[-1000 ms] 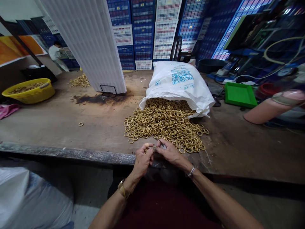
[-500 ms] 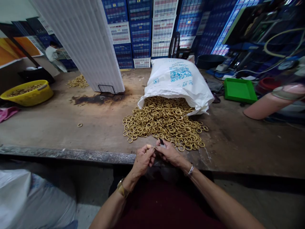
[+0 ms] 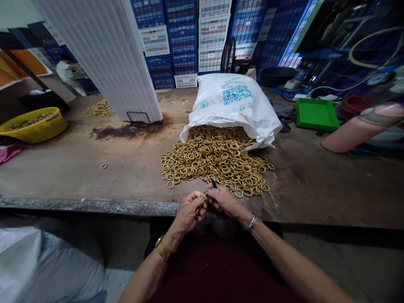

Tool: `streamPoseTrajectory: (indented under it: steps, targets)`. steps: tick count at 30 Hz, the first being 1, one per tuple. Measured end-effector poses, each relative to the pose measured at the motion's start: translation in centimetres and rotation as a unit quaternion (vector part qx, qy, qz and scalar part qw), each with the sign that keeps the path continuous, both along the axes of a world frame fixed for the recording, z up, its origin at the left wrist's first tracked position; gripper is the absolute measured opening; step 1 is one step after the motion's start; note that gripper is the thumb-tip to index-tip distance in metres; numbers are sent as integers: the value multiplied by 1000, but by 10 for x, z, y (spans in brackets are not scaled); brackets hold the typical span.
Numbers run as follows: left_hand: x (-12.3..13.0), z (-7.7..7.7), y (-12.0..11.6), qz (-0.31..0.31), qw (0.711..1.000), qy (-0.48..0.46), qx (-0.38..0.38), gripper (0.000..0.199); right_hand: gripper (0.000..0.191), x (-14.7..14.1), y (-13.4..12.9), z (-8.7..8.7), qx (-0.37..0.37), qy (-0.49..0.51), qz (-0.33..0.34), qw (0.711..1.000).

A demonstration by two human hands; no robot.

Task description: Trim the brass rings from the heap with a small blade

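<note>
Brass-coloured rings [image 3: 217, 158] lie heaped on the wooden table, spilling from the mouth of a white sack [image 3: 233, 101]. In front of the heap, my left hand [image 3: 190, 210] is closed on a ring, of which only a part shows between the fingers. My right hand [image 3: 224, 199] touches the left at the fingertips and grips a small tool with a black tip [image 3: 214, 184]. The tool's working end is hidden by the fingers. One loose ring [image 3: 104, 166] lies apart on the left of the table.
A yellow basin [image 3: 34, 128] of rings stands at the left, near a small ring pile [image 3: 100, 108]. A tall white corrugated panel [image 3: 107, 59] rises behind. To the right are a green tray [image 3: 317, 114] and a pink cylinder [image 3: 350, 132]. Further back, a person [image 3: 67, 73] is at work.
The camera view has shifted slightly. My left fingers have turned a little, and a ring now shows in them. My right hand still holds the tool.
</note>
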State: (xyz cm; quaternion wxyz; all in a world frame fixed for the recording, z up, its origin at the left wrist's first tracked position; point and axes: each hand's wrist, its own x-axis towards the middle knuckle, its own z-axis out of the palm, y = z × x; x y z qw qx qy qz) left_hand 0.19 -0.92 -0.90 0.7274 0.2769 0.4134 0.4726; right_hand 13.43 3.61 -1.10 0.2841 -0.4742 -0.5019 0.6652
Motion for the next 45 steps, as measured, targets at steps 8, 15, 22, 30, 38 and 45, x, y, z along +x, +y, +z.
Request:
streamPoseTrajectory:
  steps: [8,15,22,30,38,45]
  targets:
    - [-2,1,2,25,999,-24,-2,27,14,3,-1,-2,231,-152,4,961]
    - [-3,0,3,32,999,17,18,26,12,6,-9,0,348,-233,127,899]
    - [-4,0,4,33,997,60,26,31,15,6,-8,1,342,-234,135,900]
    - [-10,-5,3,16,998,56,26,27,15,6,-8,1,330,-246,173,895]
    - [-15,-4,-4,-6,995,80,65,25,18,4,-1,11,322,-361,217,848]
    - [-13,10,-5,7,998,-50,22,27,21,7,9,5,352,-489,95,793]
